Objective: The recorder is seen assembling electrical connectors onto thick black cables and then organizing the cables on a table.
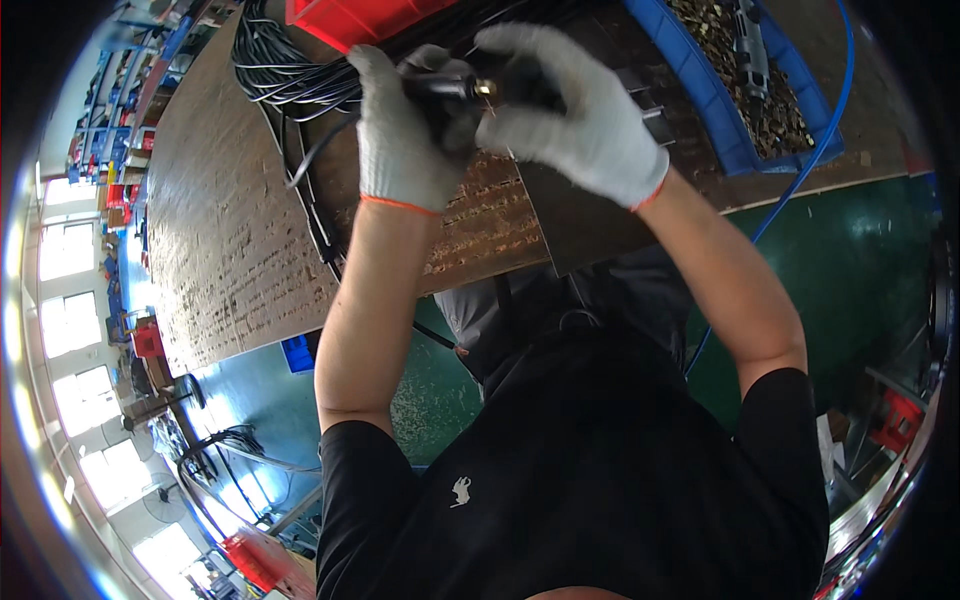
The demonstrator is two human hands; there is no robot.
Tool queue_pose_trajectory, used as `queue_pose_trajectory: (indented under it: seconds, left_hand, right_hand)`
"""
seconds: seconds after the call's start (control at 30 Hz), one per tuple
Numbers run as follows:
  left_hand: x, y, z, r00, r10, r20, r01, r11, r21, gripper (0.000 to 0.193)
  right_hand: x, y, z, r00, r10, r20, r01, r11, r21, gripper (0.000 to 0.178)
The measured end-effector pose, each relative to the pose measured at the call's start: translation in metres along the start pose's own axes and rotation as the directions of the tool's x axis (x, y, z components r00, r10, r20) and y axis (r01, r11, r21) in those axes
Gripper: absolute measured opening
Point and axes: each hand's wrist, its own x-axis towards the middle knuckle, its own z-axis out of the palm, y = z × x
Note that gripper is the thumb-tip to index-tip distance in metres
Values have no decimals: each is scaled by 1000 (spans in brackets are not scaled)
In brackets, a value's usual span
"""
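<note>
My left hand (400, 150), in a white glove with an orange cuff edge, is closed round a dark cylindrical part (440, 86) with a brass-coloured end (485, 88) pointing right. Thin copper-coloured strands show just below that end. A grey cable (322, 152) runs out leftward beside this hand. My right hand (590, 120), gloved alike, curves round the air by the brass end, its thumb and fingers apart. Motion blurs its fingertips, and its palm side is dark. Both hands are above the worn wooden table (230, 230).
A coil of black cable (290, 75) lies behind my left hand, beside a red bin (360, 18). At the right, a blue tray (738, 155) holds many small brass-coloured pieces and a grey tool (750, 50). A blue hose (800, 180) hangs past the table's right side. A dark plate (575, 215) lies at the near edge.
</note>
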Motion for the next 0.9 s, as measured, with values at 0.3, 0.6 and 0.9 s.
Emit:
queue_pose_trajectory:
  seconds: [0.3, 0.6, 0.9]
  left_hand:
    - [-23, -33, -11, 951, -171, 256, 250, 916, -313, 78]
    - [-21, -41, -19, 946, -157, 285, 263, 885, -385, 70]
    - [-35, -17, -52, 957, -169, 237, 146, 983, 111, 92]
  right_hand:
    - [-6, -8, 31, 870, -488, -68, 424, 811, -403, 45]
    - [-4, -12, 36, 848, -528, -48, 475, 797, -372, 41]
    - [21, -15, 17, 990, -124, -64, 120, 991, -64, 25]
